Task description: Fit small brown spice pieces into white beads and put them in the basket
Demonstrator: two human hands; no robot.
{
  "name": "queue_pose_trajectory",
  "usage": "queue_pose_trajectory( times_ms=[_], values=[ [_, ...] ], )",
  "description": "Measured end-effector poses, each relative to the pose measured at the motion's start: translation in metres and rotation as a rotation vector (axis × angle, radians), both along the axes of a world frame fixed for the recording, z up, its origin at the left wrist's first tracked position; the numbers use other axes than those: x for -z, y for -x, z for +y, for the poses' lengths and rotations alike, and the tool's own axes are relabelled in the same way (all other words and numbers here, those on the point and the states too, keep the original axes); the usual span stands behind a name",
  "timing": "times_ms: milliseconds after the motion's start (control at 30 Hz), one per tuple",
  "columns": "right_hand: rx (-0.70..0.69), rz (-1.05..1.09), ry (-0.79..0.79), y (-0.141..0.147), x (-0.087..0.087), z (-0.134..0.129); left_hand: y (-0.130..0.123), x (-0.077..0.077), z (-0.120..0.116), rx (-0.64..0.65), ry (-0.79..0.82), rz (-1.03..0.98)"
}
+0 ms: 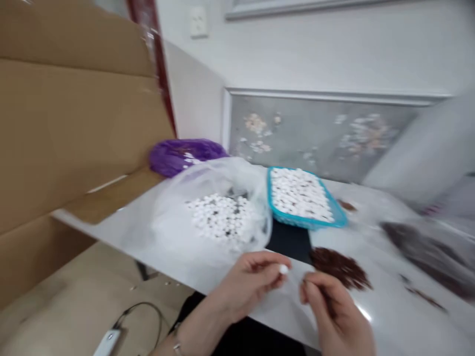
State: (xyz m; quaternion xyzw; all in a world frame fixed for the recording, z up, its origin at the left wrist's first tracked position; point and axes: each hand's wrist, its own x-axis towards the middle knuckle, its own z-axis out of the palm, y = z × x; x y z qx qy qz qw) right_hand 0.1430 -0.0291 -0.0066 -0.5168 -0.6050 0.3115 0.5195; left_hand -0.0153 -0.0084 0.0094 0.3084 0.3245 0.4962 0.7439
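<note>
Between the thumb and forefinger of my left hand (pixel 256 279) is a small white round piece (pixel 283 269). My right hand (pixel 332 306) is closed in a pinch just to the right of it, and whatever its fingertips hold is too small to make out. Both hands are above the near edge of the white table. Beyond them, an open clear plastic bag (pixel 170 217) contains many white pieces (pixel 222 217) with dark bits among them. A pile of reddish-brown slivers (pixel 339 267) lies on the tabletop just past my right hand.
A turquoise basket (pixel 270 198) heaped with white pieces (pixel 300 195) stands beyond the hands. Behind the clear bag sits a purple bag (pixel 166 158). A large cardboard box (pixel 74 133) rises at left, and a clear bag of dark material (pixel 426 252) lies at right.
</note>
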Motion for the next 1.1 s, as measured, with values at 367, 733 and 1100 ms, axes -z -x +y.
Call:
queue_pose_trajectory(
  times_ms=[367, 733, 1100],
  values=[
    [-0.064, 0.104, -0.054, 0.024, -0.023, -0.012, -0.011, 0.007, -0.002, 0.089, 0.196, -0.217],
    [-0.074, 0.100, -0.036, 0.019, -0.018, -0.013, -0.014, 0.009, -0.003, 0.038, 0.127, -0.097],
    [0.008, 0.025, -0.098, 0.022, -0.012, -0.012, -0.015, 0.012, -0.004, -0.015, 0.125, -0.057]
  ],
)
